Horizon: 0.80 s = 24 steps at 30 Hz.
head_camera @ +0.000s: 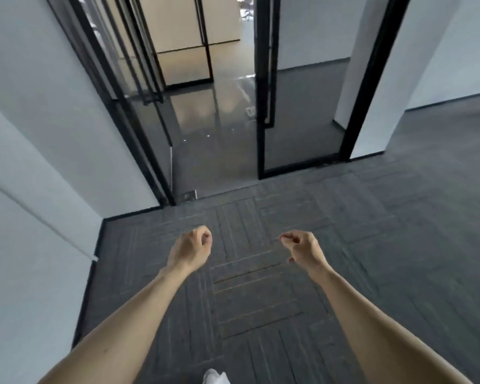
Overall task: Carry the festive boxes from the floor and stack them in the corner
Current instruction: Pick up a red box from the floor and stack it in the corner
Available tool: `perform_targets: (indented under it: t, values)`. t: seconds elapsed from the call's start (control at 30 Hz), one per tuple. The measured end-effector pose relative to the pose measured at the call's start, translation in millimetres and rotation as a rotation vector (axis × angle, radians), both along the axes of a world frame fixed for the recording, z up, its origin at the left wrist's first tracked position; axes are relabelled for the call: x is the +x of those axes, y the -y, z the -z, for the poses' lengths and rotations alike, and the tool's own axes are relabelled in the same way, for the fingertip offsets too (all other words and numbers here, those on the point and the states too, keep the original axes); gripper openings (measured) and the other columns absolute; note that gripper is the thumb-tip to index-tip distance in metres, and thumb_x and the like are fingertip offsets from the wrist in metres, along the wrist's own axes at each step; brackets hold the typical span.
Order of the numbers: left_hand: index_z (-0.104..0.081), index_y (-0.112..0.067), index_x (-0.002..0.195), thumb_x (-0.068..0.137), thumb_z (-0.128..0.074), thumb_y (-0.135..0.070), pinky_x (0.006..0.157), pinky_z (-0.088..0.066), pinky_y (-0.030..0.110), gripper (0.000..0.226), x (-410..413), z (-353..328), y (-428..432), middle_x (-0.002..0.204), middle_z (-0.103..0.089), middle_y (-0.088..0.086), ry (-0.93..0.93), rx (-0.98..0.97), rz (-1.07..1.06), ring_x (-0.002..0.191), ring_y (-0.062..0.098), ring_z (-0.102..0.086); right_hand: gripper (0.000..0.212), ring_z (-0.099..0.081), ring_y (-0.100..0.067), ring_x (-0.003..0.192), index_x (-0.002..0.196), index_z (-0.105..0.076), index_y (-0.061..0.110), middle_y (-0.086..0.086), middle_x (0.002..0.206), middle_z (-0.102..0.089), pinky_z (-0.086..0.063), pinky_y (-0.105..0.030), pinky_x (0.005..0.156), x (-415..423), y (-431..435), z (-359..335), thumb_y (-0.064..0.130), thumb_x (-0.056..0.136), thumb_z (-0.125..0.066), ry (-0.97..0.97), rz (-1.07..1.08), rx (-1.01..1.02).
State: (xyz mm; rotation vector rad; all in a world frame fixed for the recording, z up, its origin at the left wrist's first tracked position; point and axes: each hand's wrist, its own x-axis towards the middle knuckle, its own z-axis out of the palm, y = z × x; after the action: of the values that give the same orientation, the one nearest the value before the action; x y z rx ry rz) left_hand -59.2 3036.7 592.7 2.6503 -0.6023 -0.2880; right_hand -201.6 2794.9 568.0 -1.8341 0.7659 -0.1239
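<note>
Grip clenched, empty: left hand (190,249), right hand (302,246); white shape (215,376) cut off below.

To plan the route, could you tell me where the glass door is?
Head view: the glass door stands ahead, centre-right, where the grey carpet ends.

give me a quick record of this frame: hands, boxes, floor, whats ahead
left hand: fingers curled, holding nothing, out over the floor
right hand: fingers curled, holding nothing
festive boxes: none in view
floor: dark grey carpet tiles
ahead: black-framed glass panels with an open gap between them
left side: white wall
bottom edge: tip of a white shoe
</note>
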Motion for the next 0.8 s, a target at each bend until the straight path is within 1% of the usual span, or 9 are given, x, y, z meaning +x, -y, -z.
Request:
perform_targets:
  t: [0.07,0.17,0.3,0.4,0.5,0.6,0.67,0.73,0.8]
  values:
    - [-0.061,-0.026,0.090,0.098,-0.047,-0.029,0.068,-0.055,0.036,0.017,14,1,58,0.084,-0.069,-0.003,0.013,-0.002,0.089,0.077,0.023,-0.065,0.015,-0.057,-0.005,0.049,0.088,-0.076,0.020,0.010,0.054,-0.058,-0.060,-0.044,0.064,-13,48,-1,0.021,0.094,-0.062,-0.010,0.099,-0.006]
    - [-0.060,-0.026,0.087,0.098,-0.047,-0.027,0.063,-0.051,0.032,0.017,33,6,144,0.080,-0.067,-0.004,0.015,-0.009,0.213,0.072,0.020,-0.063,0.014,-0.060,-0.012,0.059,0.085,-0.075,0.023,0.003,0.066,-0.064,-0.059,-0.045,0.064,-24,113,1,0.020,0.093,-0.063,-0.014,0.227,-0.024]
    - [-0.054,-0.030,0.079,0.097,-0.047,-0.026,0.057,-0.048,0.029,0.020,66,14,259,0.070,-0.062,-0.008,-0.019,-0.048,0.358,0.065,0.017,-0.062,0.016,-0.058,-0.013,0.057,0.080,-0.074,0.023,0.003,0.064,-0.062,-0.059,-0.044,0.062,-22,204,6,0.019,0.092,-0.064,-0.028,0.377,-0.043]
    - [-0.054,-0.030,0.080,0.097,-0.047,-0.027,0.058,-0.049,0.030,0.019,98,20,348,0.071,-0.063,-0.006,-0.045,-0.063,0.443,0.067,0.018,-0.063,0.017,-0.059,-0.012,0.060,0.081,-0.072,0.026,0.003,0.070,-0.066,-0.059,-0.040,0.064,-7,276,4,0.019,0.093,-0.063,-0.032,0.439,-0.062]
    - [-0.053,-0.033,0.079,0.095,-0.048,-0.029,0.063,-0.056,0.036,0.017,132,16,442,0.076,-0.067,-0.002,-0.046,-0.052,0.541,0.070,0.021,-0.065,0.014,-0.058,-0.008,0.058,0.084,-0.074,0.025,0.011,0.067,-0.067,-0.058,-0.040,0.066,8,349,1,0.019,0.092,-0.065,-0.021,0.548,-0.083]
    - [-0.053,-0.032,0.080,0.094,-0.050,-0.029,0.060,-0.054,0.034,0.015,151,6,535,0.073,-0.066,-0.001,-0.042,-0.051,0.629,0.071,0.024,-0.066,0.014,-0.053,0.000,0.047,0.083,-0.075,0.024,0.018,0.054,-0.061,-0.056,-0.033,0.052,14,412,-8,0.018,0.092,-0.066,-0.003,0.658,-0.072]
    - [-0.055,-0.030,0.080,0.094,-0.051,-0.029,0.059,-0.048,0.032,0.015,155,0,592,0.074,-0.067,0.001,-0.037,-0.046,0.680,0.073,0.025,-0.065,0.017,-0.053,-0.001,0.048,0.080,-0.074,0.025,0.012,0.058,-0.063,-0.053,-0.025,0.046,10,444,-13,0.016,0.092,-0.065,0.004,0.730,-0.063]
    - [-0.057,-0.029,0.079,0.093,-0.052,-0.028,0.063,-0.050,0.034,0.015,151,2,651,0.078,-0.070,0.004,-0.038,-0.047,0.742,0.077,0.028,-0.066,0.019,-0.056,-0.005,0.053,0.078,-0.074,0.026,0.002,0.067,-0.066,-0.051,-0.022,0.043,-1,480,-9,0.015,0.091,-0.065,0.011,0.803,-0.053]
    - [-0.061,-0.025,0.080,0.092,-0.054,-0.027,0.066,-0.049,0.034,0.014,142,9,712,0.080,-0.072,0.005,-0.035,-0.044,0.795,0.080,0.030,-0.067,0.019,-0.055,-0.003,0.050,0.079,-0.073,0.024,0.002,0.066,-0.065,-0.050,-0.020,0.041,-16,520,-2,0.014,0.092,-0.065,0.000,0.875,-0.052]
